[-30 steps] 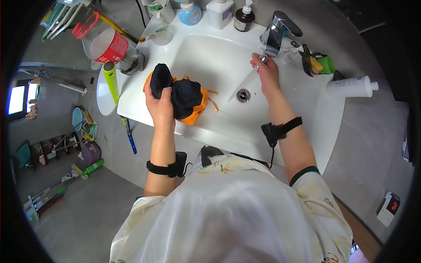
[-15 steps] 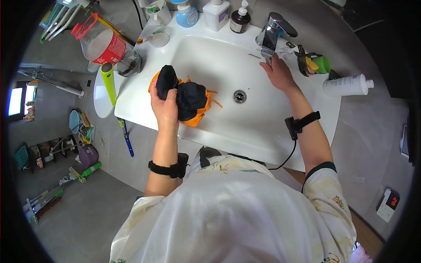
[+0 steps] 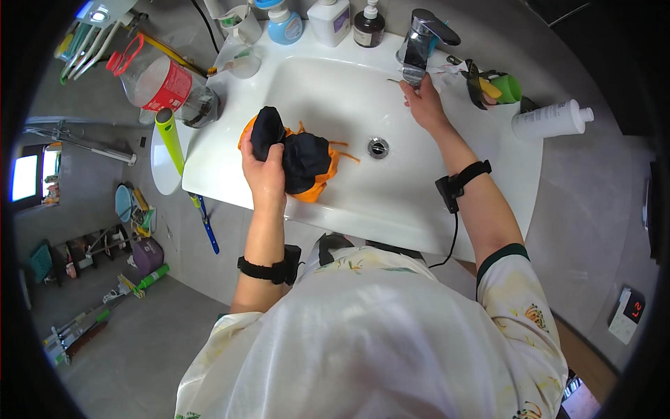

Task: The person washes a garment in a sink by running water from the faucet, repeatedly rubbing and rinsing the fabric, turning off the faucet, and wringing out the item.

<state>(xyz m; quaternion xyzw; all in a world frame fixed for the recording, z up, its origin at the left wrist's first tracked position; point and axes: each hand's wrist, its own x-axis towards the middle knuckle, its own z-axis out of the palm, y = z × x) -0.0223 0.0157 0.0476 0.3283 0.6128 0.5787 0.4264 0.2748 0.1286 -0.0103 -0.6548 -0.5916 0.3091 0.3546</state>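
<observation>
My left hand [image 3: 265,167] is wrapped round a bunched black and orange cloth [image 3: 306,162] over the left part of the white sink [image 3: 335,91]. Orange strings hang from the cloth toward the drain [image 3: 377,147]. My right hand [image 3: 426,106] is at the spout of the chrome faucet [image 3: 417,52], its fingertips touching or just under the spout's end. Whether those fingers grip the spout is hard to make out. No water stream shows.
Soap bottles [image 3: 329,22] and a cup [image 3: 243,61] stand along the back edge. A large plastic bottle [image 3: 164,87] is at the left, with a green-handled tool [image 3: 169,140]. A white bottle [image 3: 551,120] and a green cup [image 3: 507,89] sit right.
The water stream seen a second ago is gone. My right hand moved right and back a little left, staying by the spout. My left hand still holds the cloth.
</observation>
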